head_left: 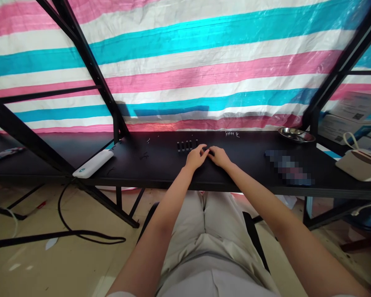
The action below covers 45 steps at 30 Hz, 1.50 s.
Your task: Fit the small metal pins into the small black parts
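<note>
My left hand [196, 157] and my right hand [219, 156] meet over the black table [154, 171], fingertips nearly touching. Between them is a small dark piece [207, 149], pinched by the fingers of both; its kind is too small to make out. Just beyond my left hand stands a row of several small black cylinders [182, 146] with light ends. One more black cylinder [197, 142] is close to my left fingers. Farther back on the right lies a row of several thin, small silvery pieces [231, 134].
A white power strip [93, 163] lies at the left, its black cable [62, 206] hanging down. A shiny metal dish [296, 135] sits back right, near a beige bag [358, 165]. Black frame posts [92, 68] rise at both sides. Tiny dark bits [144, 156] lie left of the cylinders.
</note>
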Available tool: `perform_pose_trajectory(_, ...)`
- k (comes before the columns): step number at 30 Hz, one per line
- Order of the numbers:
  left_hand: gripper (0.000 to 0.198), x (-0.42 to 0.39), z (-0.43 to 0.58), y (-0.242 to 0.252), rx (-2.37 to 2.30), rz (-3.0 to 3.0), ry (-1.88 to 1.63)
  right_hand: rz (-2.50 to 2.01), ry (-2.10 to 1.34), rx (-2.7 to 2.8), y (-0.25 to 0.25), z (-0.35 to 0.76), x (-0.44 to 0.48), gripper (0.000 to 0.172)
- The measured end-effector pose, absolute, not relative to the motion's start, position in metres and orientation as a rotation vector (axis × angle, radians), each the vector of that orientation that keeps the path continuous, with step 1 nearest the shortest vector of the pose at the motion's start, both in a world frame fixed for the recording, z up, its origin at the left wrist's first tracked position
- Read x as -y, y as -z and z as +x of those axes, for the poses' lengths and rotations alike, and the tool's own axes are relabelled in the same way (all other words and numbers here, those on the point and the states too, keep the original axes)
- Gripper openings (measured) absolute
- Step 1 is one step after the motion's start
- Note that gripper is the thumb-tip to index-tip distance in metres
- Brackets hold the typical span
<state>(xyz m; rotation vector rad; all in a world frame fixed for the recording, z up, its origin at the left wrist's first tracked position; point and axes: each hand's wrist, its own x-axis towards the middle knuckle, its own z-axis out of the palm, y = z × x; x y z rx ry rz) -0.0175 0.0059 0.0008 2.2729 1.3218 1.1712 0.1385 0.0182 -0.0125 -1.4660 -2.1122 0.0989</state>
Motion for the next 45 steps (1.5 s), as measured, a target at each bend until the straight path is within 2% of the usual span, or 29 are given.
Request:
perform_pose_trajectory(3,0.018,-0.0072,-0.0177,-0.0007,-1.343,2.278,-1.194,-1.497,0.011,2.126,0.0114,0.1370,-0.0132,0.014)
perform_pose_trajectory(15,0.012,-0.0095,-0.0199,-0.0005,-1.332,2.212,-1.248,-1.479,0.221,2.112,0.0078,0.1354,-0.0081,0.013)
perform_pose_trajectory(22,0.013,-0.0089,-0.0195,-0.0001,-1.314,2.216,-1.267,-1.377,0.261,2.111,0.0082,0.1366,-0.0102,0.021)
perform_pose_trajectory(33,0.019,-0.0103,-0.0185,-0.0010,-1.392,2.115,-1.606,-1.536,0.308,1.966,0.0055,0.1389,-0.0092,0.026)
perform_pose_trajectory(45,0.018,-0.0089,-0.0185,0.0010,-1.255,2.287,-1.340,-1.354,0.191,2.148,0.0110,0.1385,-0.0159,0.024)
